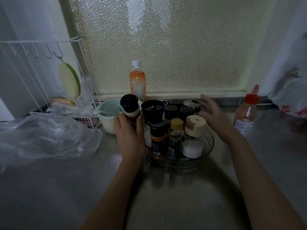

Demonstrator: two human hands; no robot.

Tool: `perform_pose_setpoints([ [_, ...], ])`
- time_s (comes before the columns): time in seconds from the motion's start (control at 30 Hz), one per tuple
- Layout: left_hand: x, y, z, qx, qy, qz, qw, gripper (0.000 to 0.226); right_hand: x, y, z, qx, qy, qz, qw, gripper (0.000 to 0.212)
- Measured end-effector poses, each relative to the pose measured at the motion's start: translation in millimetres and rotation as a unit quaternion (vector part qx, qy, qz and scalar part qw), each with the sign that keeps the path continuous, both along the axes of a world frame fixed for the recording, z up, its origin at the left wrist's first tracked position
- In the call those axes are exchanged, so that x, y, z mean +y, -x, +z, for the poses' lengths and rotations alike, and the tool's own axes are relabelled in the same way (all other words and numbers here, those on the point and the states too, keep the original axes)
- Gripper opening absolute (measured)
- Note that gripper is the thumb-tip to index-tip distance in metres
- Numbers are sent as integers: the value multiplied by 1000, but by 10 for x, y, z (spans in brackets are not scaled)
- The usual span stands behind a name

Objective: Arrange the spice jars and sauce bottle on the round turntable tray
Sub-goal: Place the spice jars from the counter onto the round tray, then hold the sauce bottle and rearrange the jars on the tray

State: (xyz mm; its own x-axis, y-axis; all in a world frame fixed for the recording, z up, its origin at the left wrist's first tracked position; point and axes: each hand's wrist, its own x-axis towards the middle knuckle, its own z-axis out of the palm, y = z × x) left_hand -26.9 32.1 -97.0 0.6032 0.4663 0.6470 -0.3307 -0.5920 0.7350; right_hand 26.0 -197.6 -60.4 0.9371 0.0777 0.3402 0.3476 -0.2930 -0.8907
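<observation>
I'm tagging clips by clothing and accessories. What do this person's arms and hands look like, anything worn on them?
Both forearms are bare right down to the bottom of the picture, with no sleeve showing. The left hand and the right hand wear no gloves. No watch, bracelet or ring is apparent, though the picture is dim and the right hand is blurred.

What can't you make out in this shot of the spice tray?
Head view only:
- Labels on the black-capped jar in the left hand: covered by fingers.
- Right hand: motion-blurred, open.
- Turntable tray back rim: hidden behind jars.
- Red-capped bottle label: too small, dim.
</observation>
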Motion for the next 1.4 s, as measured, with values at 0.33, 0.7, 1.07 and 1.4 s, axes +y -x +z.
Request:
perform_pose_setpoints([
  [0.33, -99, 83, 12, -144, 11, -123, 982, 27, 1106, 846, 482, -280, 247, 19, 928, 58],
  [0.7, -112, 72, -112, -54, -6, -146, 988, 41, 364, 923, 680, -322, -151, -198, 914, 40],
  [1.07, 35, -74, -183, 133, 196, -105, 966, 9, 97, 523, -118, -91, 54, -123, 987, 48],
  [1.4, -30, -69, -128, 55, 137, -31, 989, 14, -536, 209, -185, -93, -43, -378, 920, 73],
])
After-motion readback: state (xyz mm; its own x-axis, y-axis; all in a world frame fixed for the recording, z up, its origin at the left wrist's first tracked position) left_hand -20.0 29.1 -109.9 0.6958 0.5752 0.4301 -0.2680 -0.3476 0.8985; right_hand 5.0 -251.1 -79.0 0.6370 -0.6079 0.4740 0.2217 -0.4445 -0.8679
